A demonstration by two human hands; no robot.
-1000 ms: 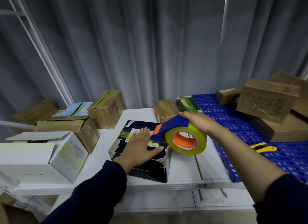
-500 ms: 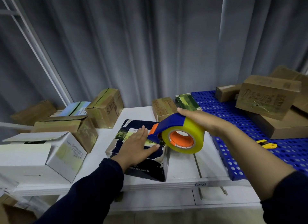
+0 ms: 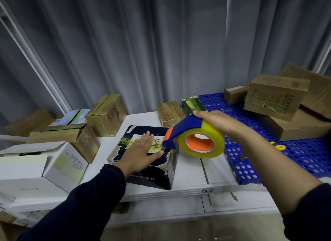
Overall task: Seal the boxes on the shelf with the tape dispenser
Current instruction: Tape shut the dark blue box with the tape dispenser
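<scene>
Blue tape dispenser (image 3: 186,131) with yellow roll, centre frame, nose on dark box's (image 3: 143,160) right top edge. Right hand (image 3: 216,122) grasps its handle; left hand (image 3: 141,151) flat on box top, fingers straight. White shelf (image 3: 193,174) beneath; brown cartons (image 3: 274,95) upper right.
</scene>
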